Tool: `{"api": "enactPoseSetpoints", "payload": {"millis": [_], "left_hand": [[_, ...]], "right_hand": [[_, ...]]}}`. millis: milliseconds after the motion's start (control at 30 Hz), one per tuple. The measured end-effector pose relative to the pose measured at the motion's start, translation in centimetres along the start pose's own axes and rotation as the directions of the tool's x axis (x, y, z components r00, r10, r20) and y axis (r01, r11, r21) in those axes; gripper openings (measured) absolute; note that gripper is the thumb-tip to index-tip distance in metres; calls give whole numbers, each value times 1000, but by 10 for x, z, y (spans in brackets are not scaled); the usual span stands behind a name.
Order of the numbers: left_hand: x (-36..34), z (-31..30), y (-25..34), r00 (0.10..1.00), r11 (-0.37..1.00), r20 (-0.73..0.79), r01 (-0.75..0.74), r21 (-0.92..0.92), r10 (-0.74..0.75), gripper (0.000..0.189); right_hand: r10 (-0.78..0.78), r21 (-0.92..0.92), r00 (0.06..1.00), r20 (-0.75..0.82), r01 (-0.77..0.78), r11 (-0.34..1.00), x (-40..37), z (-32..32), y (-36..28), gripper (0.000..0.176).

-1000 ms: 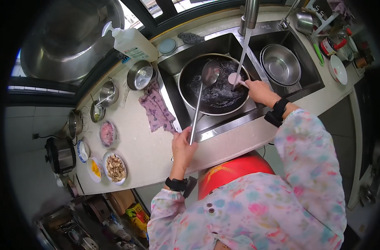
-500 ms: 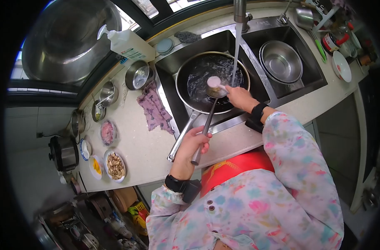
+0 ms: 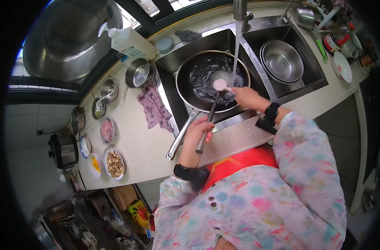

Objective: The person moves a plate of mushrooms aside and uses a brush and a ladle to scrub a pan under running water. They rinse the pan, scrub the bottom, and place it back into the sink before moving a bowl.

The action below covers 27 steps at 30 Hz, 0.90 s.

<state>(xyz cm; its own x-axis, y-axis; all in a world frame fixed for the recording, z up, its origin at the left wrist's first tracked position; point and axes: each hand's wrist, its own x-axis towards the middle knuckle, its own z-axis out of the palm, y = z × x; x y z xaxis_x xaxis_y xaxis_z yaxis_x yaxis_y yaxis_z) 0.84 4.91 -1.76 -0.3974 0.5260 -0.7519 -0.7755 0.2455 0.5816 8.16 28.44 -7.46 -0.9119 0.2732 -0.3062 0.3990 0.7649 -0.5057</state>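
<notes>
My left hand [image 3: 198,132] is closed around the long handle of a metal ladle [image 3: 203,137]. The ladle's round end reaches into the wok [image 3: 178,81], where water and blur partly hide it. In my right hand [image 3: 249,99] is a dish brush [image 3: 220,85] with a round, pale pink head, held over the ladle's bowl. The wok sits in the left sink basin with water in it, its metal handle [image 3: 179,139] pointing toward me over the counter edge. A stream from the faucet [image 3: 240,11] falls into the wok beside the brush.
Nested metal bowls [image 3: 282,62] stand in the right basin. Left of the sink lie a purple cloth [image 3: 151,106], a metal bowl [image 3: 138,74], a dish of meat [image 3: 107,131] and a plate of chopped mushrooms [image 3: 114,163]. A white bottle [image 3: 131,43] stands behind.
The ladle's bowl has gone lower toward the water. My right hand and the brush have shifted slightly right and down; my left hand has moved a little right and up with the ladle handle.
</notes>
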Motion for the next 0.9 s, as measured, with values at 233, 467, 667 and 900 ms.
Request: {"api": "enactPoseSetpoints", "payload": {"millis": [233,467,667,900], "left_hand": [[-9,-11,0,975,856,-67,-154,493,214,51],[-32,-27,-5,737,190,38,-224,956,675,54],[-42,-42,-11,724,145,50,-205,968,688,53],[-40,-42,-14,715,155,42,-208,966,697,53]], "right_hand": [[-82,-490,995,-62,41,871,-11,-31,26,22],[-95,106,972,216,74,992,-26,-12,-30,28],[-31,-363,980,197,102,926,-16,-45,22,24],[-83,-123,963,257,118,985,-25,-17,-32,29]]}}
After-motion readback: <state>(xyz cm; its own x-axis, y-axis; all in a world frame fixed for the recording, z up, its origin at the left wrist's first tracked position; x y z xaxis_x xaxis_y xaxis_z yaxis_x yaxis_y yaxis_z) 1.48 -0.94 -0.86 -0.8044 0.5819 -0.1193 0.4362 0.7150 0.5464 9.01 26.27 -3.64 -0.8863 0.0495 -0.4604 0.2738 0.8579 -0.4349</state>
